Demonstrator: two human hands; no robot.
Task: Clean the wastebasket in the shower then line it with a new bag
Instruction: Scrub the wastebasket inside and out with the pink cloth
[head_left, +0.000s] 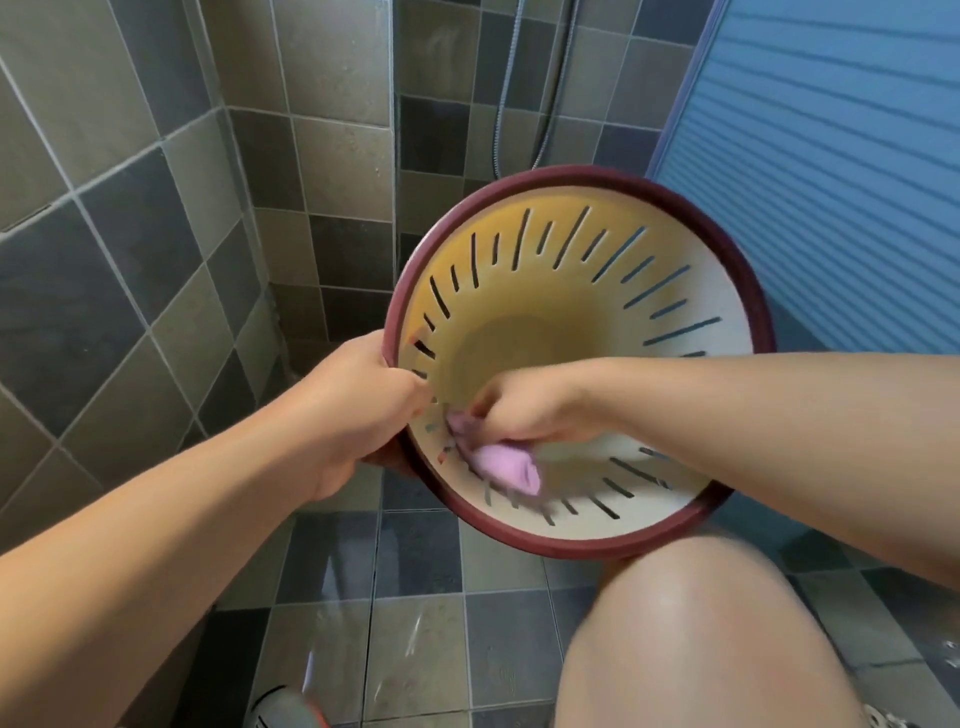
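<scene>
The wastebasket (576, 291) is cream inside with slits in its wall and a dark red rim. It is held tilted above the floor, its mouth facing me. My left hand (358, 410) grips the rim at its left side. My right hand (519, 410) reaches inside and holds a pink cloth (506, 465) pressed against the lower inner wall. The cloth is blurred. The basket holds nothing else that I can see.
Grey and dark tiles cover the shower walls and the wet floor (415, 613). A shower hose (511, 88) hangs in the back corner. A blue ribbed panel (831, 156) stands at the right. My bare knee (701, 634) sits below the basket; a shoe (283, 709) shows at the bottom.
</scene>
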